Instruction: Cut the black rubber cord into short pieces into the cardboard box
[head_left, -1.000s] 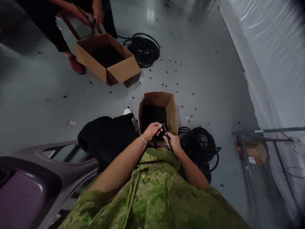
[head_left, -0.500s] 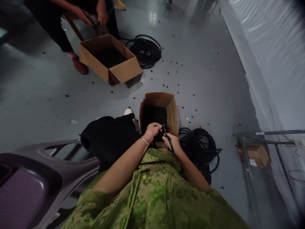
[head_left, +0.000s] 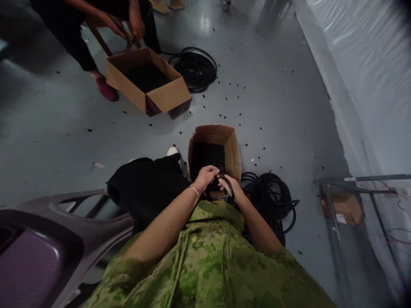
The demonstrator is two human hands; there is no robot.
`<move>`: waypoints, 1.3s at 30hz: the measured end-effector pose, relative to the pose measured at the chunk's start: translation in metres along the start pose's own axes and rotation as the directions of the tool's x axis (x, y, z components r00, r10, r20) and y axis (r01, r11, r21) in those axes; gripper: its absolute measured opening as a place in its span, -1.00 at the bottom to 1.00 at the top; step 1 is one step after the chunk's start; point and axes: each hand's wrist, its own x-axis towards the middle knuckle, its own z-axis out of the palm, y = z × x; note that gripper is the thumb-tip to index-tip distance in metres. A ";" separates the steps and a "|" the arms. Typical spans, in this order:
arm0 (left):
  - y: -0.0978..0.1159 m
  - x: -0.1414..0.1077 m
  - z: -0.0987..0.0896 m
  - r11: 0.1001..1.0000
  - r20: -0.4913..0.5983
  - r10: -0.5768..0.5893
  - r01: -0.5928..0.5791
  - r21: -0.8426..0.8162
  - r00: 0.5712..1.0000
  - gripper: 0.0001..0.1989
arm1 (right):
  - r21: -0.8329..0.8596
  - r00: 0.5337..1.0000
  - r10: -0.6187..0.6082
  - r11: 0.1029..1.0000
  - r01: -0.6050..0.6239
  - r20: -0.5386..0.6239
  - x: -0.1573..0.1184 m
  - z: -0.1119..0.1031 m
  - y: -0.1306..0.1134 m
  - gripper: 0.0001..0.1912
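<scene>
Over a small cardboard box (head_left: 233, 147), my left hand (head_left: 207, 177) is closed in a pinch on what looks like a black hose, mostly hidden by the fingers. My right hand (head_left: 233, 187) is closed round the black handles of a pair of scissors (head_left: 229, 183), whose tips reach the left fingertips. Small black pieces (head_left: 214, 154) fill the bottom of the box below both hands. Just right of my right forearm lies a loose coil of black hose (head_left: 269, 196) on the floor.
A co-worker's hands (head_left: 136, 28) are above a larger cardboard box (head_left: 170, 92) holding black bits. Another hose coil (head_left: 195, 70) lies beside it. Black bits dot the floor. A purple-grey chair (head_left: 35, 265) stands left; a metal frame (head_left: 369, 179) and plastic sheeting (head_left: 356, 64) are right.
My right hand has shifted slightly left and up towards my left fingertips, and the scissors' handles show more spread. My left hand has hardly moved. The co-worker's hands have moved slightly.
</scene>
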 end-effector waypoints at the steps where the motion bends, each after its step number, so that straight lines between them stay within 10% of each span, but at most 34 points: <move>1: 0.000 0.000 0.000 1.000 -0.001 0.003 -0.003 -0.004 1.000 -0.89 | -0.004 1.000 -0.002 1.000 0.002 -0.003 0.002 0.000 0.002 -0.61; 24: -0.017 0.025 -0.001 0.988 -0.057 -0.033 0.041 0.149 0.998 -0.80 | -0.142 0.978 -0.088 0.988 0.061 -0.189 -0.008 0.030 0.025 -0.32; 39: -0.022 0.031 -0.001 0.939 -0.006 -0.019 0.020 0.342 1.000 -0.84 | -0.066 0.994 -0.016 0.998 0.009 -0.106 -0.004 0.021 0.029 -0.32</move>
